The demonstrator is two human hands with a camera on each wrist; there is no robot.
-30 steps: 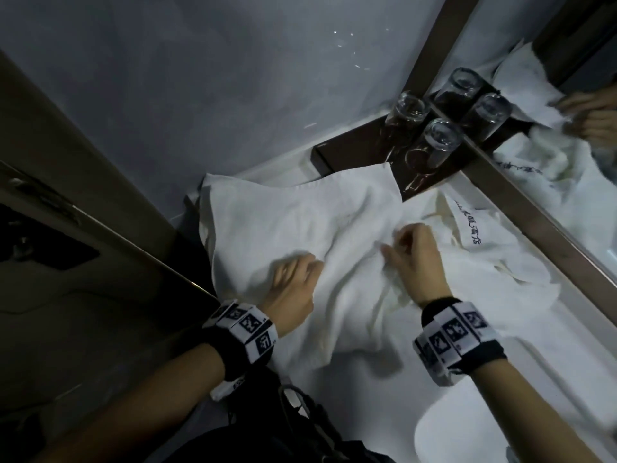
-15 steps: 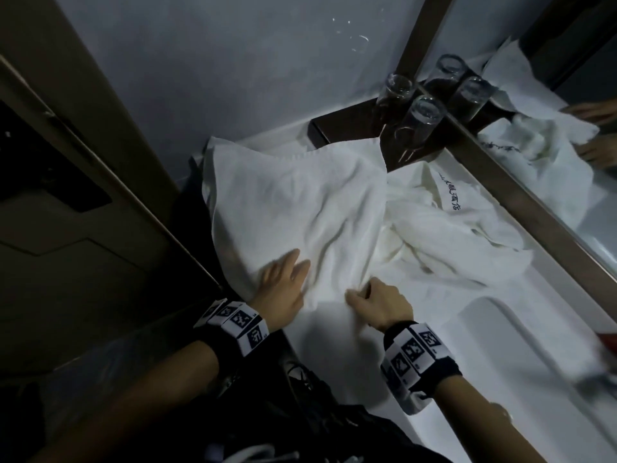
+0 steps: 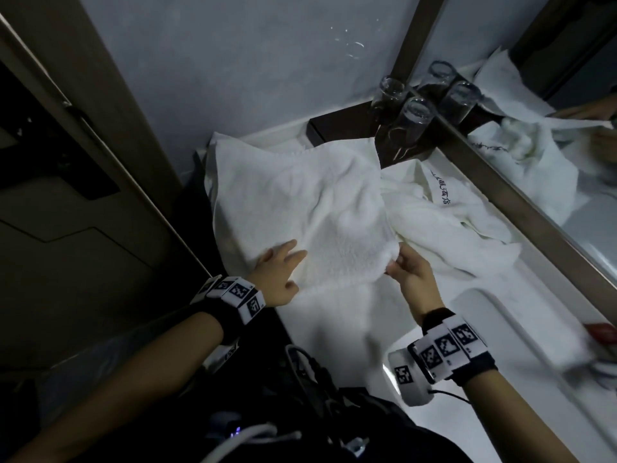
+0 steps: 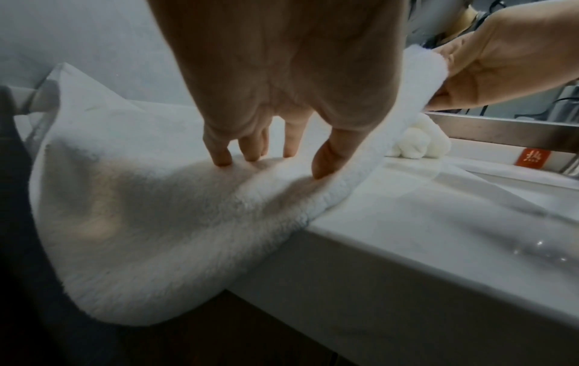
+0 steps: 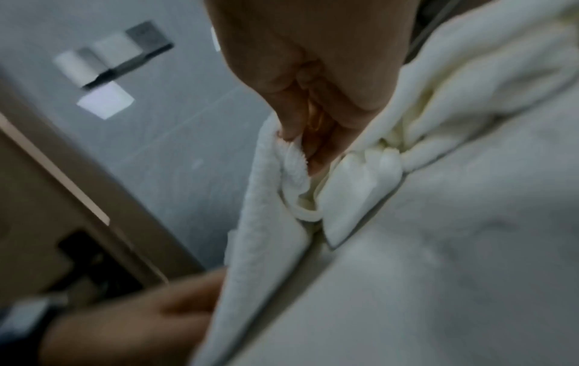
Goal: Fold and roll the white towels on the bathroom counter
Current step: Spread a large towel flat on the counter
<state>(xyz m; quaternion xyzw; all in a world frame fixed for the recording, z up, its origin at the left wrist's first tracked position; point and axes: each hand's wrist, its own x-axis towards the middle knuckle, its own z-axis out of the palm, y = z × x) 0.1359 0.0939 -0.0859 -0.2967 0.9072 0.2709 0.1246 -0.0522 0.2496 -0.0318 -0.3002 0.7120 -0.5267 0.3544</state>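
A white towel (image 3: 293, 202) lies spread over the left end of the counter (image 3: 344, 315), its near edge hanging past the counter's front. My left hand (image 3: 278, 269) lies flat on its near part, fingers straight and pressing down (image 4: 269, 153). My right hand (image 3: 405, 267) pinches the towel's near right edge (image 5: 291, 170) and holds it lifted off the counter. A second white towel (image 3: 444, 228) with dark embroidered lettering lies crumpled to the right, against the mirror frame.
Upturned drinking glasses (image 3: 414, 111) stand on a dark tray (image 3: 337, 128) at the back corner. The mirror (image 3: 567, 135) runs along the right side. A sink basin (image 3: 521, 345) opens to the right of my right wrist. A door (image 3: 66, 195) stands at the left.
My right hand left the crumpled pile, came to the towel's near edge and now lifts it up and to the right. My left hand stays pressed on the towel.
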